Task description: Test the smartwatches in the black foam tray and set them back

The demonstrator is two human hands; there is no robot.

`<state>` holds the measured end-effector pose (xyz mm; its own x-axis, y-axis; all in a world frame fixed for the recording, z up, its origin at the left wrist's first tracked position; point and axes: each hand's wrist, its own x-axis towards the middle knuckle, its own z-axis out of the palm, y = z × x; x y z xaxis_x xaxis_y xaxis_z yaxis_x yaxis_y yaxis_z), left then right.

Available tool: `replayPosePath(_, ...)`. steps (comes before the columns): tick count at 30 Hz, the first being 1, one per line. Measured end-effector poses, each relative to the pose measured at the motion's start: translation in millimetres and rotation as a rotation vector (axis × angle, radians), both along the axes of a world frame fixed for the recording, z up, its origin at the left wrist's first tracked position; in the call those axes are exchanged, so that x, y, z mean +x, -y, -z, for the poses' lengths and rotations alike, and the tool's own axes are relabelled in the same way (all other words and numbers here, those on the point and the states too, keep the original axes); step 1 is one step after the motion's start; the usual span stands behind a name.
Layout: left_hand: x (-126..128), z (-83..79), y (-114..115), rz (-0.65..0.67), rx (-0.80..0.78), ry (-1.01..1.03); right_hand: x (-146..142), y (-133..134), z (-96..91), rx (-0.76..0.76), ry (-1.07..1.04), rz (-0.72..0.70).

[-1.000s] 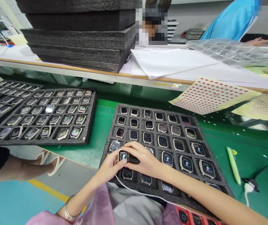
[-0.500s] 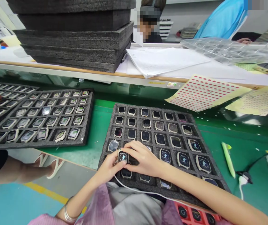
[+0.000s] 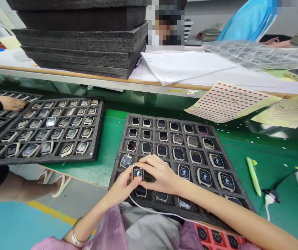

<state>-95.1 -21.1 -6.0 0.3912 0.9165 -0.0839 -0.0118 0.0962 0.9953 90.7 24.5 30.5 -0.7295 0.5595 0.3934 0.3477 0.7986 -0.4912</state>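
My left hand [image 3: 121, 184] pinches a square smartwatch [image 3: 137, 172] with a lit screen, low on the dark foam tray [image 3: 119, 170]. My right hand [image 3: 161, 175] lies over the tray, its fingertips against the watch's right side. A thin white cable [image 3: 159, 212] runs from beneath my left hand along the tray's near edge. Rows of smartwatches sit in the tray's pockets, and my hands cover several pockets.
A second watch-filled foam tray [image 3: 96, 139] lies left, where a co-worker's hand [image 3: 10, 103] reaches over another tray. A tall stack of foam trays [image 3: 81, 38] stands behind, beside papers [image 3: 185, 66]. A green pen [image 3: 253, 177] lies right on the green mat [image 3: 276, 152].
A co-worker's hand has come in from the left edge and moved right over the far-left tray. My hands and the watch stay nearly still, while the whole view shifts slightly.
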Motion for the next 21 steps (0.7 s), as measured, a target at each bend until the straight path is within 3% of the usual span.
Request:
replayPosePath(4,0,-0.9,7,-0.089,-0.096,0.058,7,-8,2.0,-0.071,-0.113,0.138)
replayPosePath(8,-11,-6.5,14,-0.313,-0.123,0.167,15,-8,5.9,-0.054,0.205,0.259)
replayPosePath(11,-21,-7.3,16,-0.341,-0.151,0.155,9,-6,0.1,-0.007,0.373,0.218)
replayPosePath(16,-25,-4.0,17,-0.361,-0.172,0.150,-40,-13,-13.4,0.014,0.467,0.156)
replayPosePath(21,-23,-2.9,18,-0.366,-0.143,0.167,-79,-21,-4.0,0.016,0.538,0.222)
